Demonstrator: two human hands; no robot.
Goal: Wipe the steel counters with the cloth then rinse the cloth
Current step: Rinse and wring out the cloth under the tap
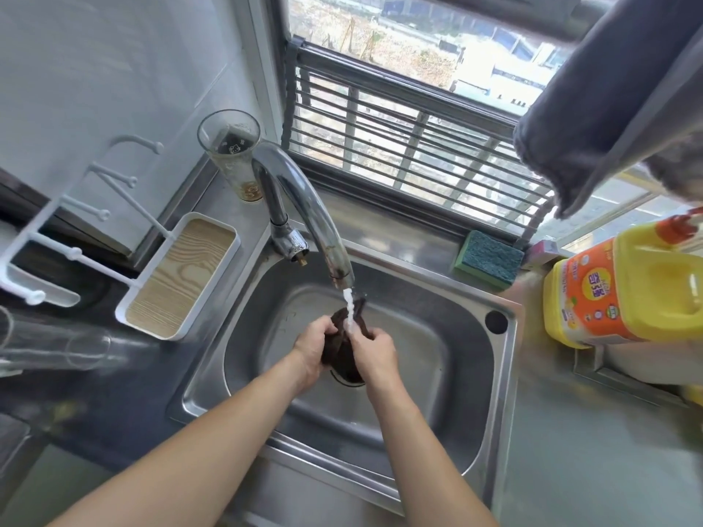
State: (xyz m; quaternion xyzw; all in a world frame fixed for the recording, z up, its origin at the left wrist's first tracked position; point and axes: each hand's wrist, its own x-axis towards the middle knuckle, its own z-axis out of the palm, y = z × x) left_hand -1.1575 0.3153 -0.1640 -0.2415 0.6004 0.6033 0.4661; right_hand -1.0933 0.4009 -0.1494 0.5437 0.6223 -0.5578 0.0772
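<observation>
Head view: rinsing step in hand. Left hand (pixel 312 349) and right hand (pixel 374 353) both grip the cloth (pixel 340 349) under the running tap (pixel 304 218), over the sink (pixel 449 359). Next, judged: wring firmly, shut off water.

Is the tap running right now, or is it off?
On. A white stream falls from the faucet spout onto the dark cloth that both hands hold over the sink.
</observation>
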